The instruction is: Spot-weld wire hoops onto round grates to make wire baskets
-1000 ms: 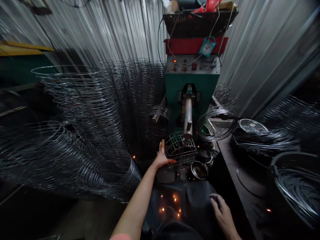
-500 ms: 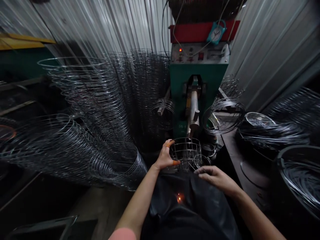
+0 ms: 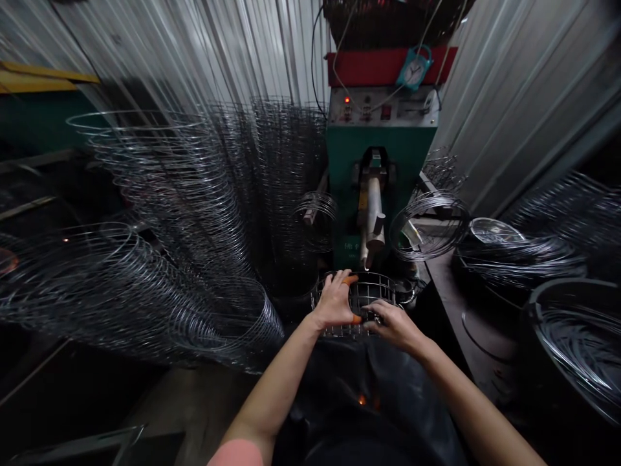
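Note:
A round wire cage [image 3: 378,283] stands below the metal arm [image 3: 374,210] of a green machine [image 3: 347,168]. My left hand [image 3: 336,301] is at the cage's left side, orange covers on its thumb and one finger, which close round the wire frame. On the near right side of the cage is my right hand [image 3: 392,321], its fingers bent together over the wires; what they hold is too small to make out. A black apron [image 3: 363,369] covers my lap, with a small orange glow on it.
Tall stacks of wire rings [image 3: 179,175] fill the left. Wire coils [image 3: 429,226] hang beside the machine, more coils [image 3: 528,255] lie at the right, and a black tub [image 3: 533,317] holds wire. A blue clock [image 3: 414,69] hangs above.
My right hand has moved left and up onto the cage. My left hand has shifted slightly right, and more of the cage now shows left of it.

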Demonstrator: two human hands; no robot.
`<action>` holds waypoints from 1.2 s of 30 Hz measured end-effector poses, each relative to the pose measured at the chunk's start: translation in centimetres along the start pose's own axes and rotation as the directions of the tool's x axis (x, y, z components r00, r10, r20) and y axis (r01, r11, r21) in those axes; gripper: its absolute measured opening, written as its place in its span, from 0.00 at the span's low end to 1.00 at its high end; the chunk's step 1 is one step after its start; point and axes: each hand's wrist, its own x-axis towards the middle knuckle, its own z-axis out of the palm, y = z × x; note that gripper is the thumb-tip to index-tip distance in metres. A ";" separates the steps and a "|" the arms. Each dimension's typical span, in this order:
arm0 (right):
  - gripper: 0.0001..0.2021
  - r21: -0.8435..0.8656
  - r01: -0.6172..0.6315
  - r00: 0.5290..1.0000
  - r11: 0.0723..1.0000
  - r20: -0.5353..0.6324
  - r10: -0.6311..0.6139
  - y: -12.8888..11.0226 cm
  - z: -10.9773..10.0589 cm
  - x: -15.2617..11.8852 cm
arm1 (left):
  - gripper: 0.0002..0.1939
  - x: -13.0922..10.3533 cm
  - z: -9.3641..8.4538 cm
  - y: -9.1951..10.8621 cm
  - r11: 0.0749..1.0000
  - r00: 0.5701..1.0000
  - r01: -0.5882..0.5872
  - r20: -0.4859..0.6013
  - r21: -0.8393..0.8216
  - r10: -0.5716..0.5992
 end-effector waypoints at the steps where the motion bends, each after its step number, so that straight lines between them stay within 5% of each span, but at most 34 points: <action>1: 0.13 -0.014 0.005 1.000 1.000 0.014 -0.005 0.1 -0.1 -0.1 | 0.49 0.1 0.1 0.0 1.000 1.000 0.005 0.002 -0.007 -0.005; 26: 0.08 -0.113 0.062 0.985 0.992 -0.150 -0.079 3.0 0.2 2.9 | 0.46 4.1 0.3 -1.5 1.000 1.000 0.027 0.011 -0.004 -0.027; 36: 0.08 -0.293 -0.062 0.972 0.954 -0.233 -0.008 3.6 0.1 4.5 | 0.44 5.9 0.2 -1.6 0.993 0.996 0.090 -0.014 0.072 -0.090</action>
